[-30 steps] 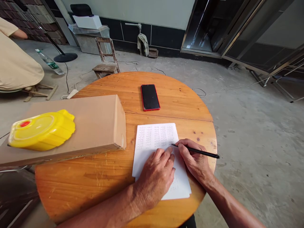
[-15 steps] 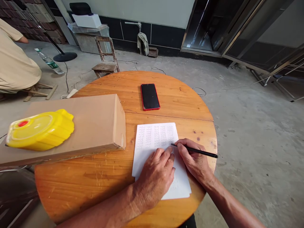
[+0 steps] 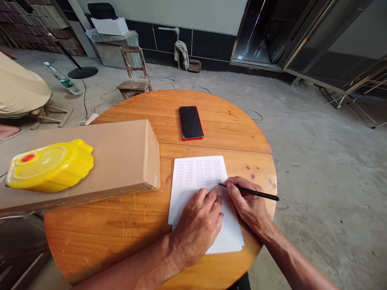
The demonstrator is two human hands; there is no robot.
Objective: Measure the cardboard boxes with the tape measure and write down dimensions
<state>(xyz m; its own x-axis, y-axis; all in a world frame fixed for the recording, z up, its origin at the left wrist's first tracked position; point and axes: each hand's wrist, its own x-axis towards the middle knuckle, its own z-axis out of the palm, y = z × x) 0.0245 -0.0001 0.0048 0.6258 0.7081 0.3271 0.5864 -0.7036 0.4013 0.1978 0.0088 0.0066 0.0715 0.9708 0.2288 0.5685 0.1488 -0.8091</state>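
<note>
A black pen [image 3: 260, 194] is gripped between the thumb and fingers of the right hand [image 3: 247, 203], its point brought to the lower end of the rightmost column of writing; whether the paper is touched by it cannot be told. The left hand [image 3: 198, 225] is laid on the paper [image 3: 184, 201], back upward, fingers close together and slightly bent, with nothing grasped; its fingertips are set just beside the pen's point. Several columns of small handwritten figures are seen on the upper part of the paper, which is placed near the right edge of the wooden table [image 3: 111, 237], toward the near side. Beyond the paper, a phone [image 3: 191, 123] with a red rim is laid face up near the far edge. Over the left edge a cardboard box [image 3: 121, 151] is set, and on it is rested a yellow case [image 3: 54, 167] with a red spot. Past the far left edge, a small chair [image 3: 135, 86] and a bottle [image 3: 62, 78] are seen on the floor.
</note>
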